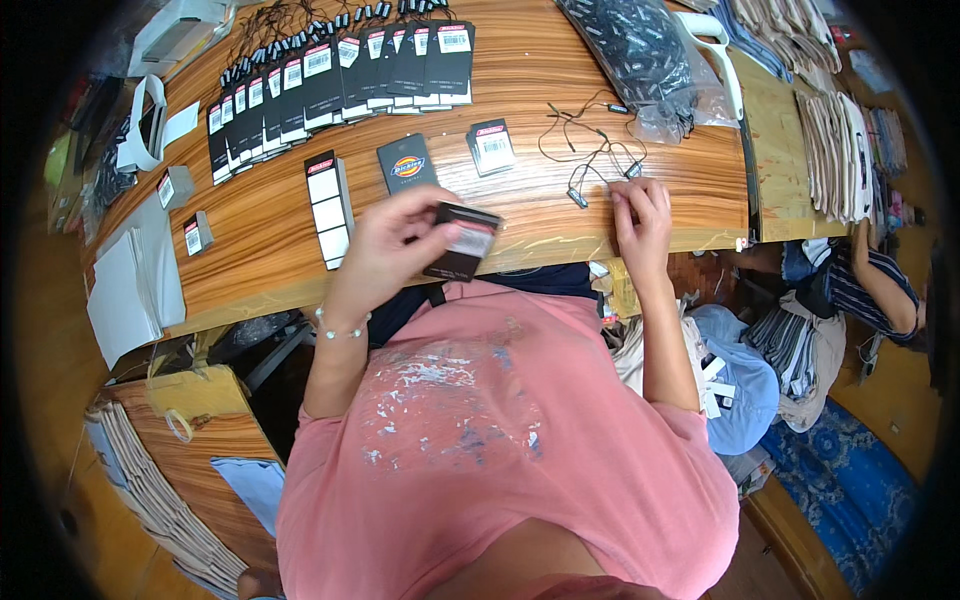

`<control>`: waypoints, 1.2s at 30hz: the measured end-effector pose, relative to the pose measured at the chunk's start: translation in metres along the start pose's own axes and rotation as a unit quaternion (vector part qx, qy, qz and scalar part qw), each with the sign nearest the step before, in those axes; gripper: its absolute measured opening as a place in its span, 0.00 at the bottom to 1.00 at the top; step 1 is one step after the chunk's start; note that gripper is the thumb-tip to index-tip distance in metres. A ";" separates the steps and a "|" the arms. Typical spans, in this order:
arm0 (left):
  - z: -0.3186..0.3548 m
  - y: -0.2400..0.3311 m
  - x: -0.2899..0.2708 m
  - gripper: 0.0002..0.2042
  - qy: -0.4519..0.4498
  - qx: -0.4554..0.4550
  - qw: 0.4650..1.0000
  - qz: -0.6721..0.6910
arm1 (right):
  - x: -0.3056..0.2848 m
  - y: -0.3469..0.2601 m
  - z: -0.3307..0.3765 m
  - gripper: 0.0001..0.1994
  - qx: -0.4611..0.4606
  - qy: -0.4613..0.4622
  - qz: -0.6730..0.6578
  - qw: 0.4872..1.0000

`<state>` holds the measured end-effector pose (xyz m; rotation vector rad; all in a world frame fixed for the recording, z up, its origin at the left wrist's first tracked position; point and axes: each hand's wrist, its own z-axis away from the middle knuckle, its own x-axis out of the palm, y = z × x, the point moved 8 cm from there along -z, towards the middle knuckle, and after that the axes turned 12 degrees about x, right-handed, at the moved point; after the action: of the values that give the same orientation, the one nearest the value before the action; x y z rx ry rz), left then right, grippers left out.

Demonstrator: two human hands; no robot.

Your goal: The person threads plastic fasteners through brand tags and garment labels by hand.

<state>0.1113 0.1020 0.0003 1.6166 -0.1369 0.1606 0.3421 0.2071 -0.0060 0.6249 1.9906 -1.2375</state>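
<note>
My left hand (385, 240) is closed on a black hang tag (462, 262) bearing a pale barcode sticker, held just over the table's front edge. Farther right, my right hand (645, 215) pinches a black string at the near end of a few loose hang tag strings (577, 192) with small black plastic seals. Between and beyond the hands lie a stack of dark hang tags (404, 165) with a colored logo and a small stack of barcode stickers (493, 148). A taller strip stack of white labels (328, 215) sits beside my left hand.
Rows of strung black tags (320, 75) fan across the table's far side. A clear bag of black strings (640, 60) and a white handled tool (715, 50) sit at far right. White papers (130, 285) lie left; folded garments (835, 155) and another person's arm (885, 290) are right.
</note>
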 end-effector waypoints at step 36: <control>0.001 0.021 -0.024 0.10 0.039 0.045 0.998 0.016 | -0.019 -0.057 -0.046 0.07 0.133 -0.164 -0.578 0.789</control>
<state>0.0841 0.0993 0.0167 1.6960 -0.0962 0.2585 0.2999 0.2239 0.0549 -0.8465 1.8517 -2.1386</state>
